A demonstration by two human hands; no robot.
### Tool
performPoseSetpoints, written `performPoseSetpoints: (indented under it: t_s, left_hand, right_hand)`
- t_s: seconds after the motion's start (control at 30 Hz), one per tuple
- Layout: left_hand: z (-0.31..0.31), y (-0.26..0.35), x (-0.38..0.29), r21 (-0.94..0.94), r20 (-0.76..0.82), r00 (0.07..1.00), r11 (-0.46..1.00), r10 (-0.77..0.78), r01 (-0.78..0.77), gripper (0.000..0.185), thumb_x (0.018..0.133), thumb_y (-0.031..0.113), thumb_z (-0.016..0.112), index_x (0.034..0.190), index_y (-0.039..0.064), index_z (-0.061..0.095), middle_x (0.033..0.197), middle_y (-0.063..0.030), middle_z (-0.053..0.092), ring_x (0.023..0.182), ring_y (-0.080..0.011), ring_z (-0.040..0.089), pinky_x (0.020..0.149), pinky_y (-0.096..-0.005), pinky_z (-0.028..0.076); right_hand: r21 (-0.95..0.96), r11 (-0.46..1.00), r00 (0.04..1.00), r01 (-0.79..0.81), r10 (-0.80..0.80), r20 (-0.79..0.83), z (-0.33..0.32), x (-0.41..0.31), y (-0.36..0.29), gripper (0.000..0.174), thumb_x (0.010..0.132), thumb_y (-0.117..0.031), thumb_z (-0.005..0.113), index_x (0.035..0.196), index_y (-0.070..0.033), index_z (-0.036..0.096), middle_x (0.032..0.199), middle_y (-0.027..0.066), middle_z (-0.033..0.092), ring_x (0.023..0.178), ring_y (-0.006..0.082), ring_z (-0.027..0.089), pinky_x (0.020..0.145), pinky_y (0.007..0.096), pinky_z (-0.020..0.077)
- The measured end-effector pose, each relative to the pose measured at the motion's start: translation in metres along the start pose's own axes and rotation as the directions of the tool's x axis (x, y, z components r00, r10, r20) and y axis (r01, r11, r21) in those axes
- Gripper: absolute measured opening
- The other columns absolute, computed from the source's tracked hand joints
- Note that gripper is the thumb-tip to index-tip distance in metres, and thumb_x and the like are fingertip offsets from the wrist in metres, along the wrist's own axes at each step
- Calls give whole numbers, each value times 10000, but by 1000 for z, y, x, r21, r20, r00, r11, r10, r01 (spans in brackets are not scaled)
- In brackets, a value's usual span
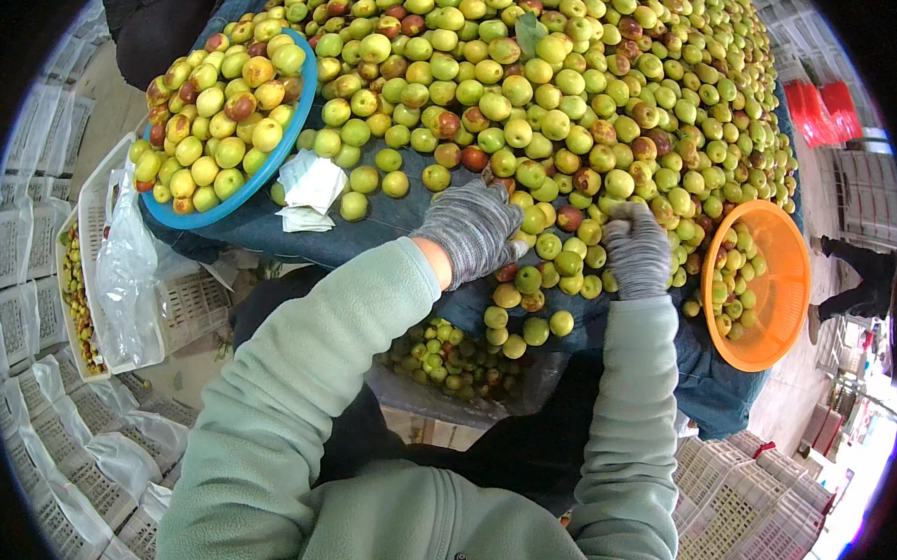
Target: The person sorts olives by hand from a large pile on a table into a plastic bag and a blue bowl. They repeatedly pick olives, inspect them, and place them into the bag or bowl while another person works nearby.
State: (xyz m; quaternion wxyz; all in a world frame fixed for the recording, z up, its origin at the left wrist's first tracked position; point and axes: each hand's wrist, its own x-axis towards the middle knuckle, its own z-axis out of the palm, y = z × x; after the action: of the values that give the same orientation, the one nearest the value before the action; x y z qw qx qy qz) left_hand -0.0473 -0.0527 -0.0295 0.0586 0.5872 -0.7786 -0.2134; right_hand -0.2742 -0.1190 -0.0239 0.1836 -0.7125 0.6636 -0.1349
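Observation:
A large heap of jujubes [562,82], yellow-green with red-brown patches, covers a table with a dark blue cloth [376,217]. My left hand [471,232], in a grey knitted glove, reaches over the near edge of the heap. Its bent fingers are beside a brownish fruit, and whether they grip it is hidden. To its right, my right hand [637,252], gloved alike and slightly blurred, is curled among the fruit; its fingertips and anything in them cannot be made out. Several loose jujubes [527,280] lie between the hands, down to the table's front edge.
A blue-rimmed basin [302,116] heaped with jujubes stands at left, beside crumpled white paper [310,188]. An orange basket [782,294], partly filled, tilts at right. Below the edge sits a lined container [542,382] holding jujubes. White plastic crates [740,488] flank me.

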Motion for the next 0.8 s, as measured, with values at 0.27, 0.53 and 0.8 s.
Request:
performPoseSetpoints:
  t_s: [0.27,0.53,0.8]
  left_hand:
    - [9,-2,0,-30,-82,996,999,-38,36,306,877,384,599,933,85,637,893,-133,640,901,-312,617,798,-440,492]
    - [5,-5,1,-38,-92,996,999,-19,16,305,896,377,574,956,85,638,897,-130,640,894,-309,616,805,-439,493]
    - [0,-9,15,-80,-347,937,997,-47,20,304,877,290,595,1096,81,608,1044,-123,589,983,-295,587,877,-421,472]
  right_hand:
    - [-297,915,898,272,-130,420,13,-11,-38,458,842,-350,642,1226,-113,560,1176,181,554,1069,332,585,914,427,487]
    - [-229,903,726,363,-120,677,9,-11,-48,435,749,-404,752,1036,-101,631,1047,160,611,938,324,634,841,436,503]
    - [-291,940,972,175,-212,-99,30,6,-35,408,870,-266,618,1242,-119,540,1089,135,589,949,317,626,788,424,531]
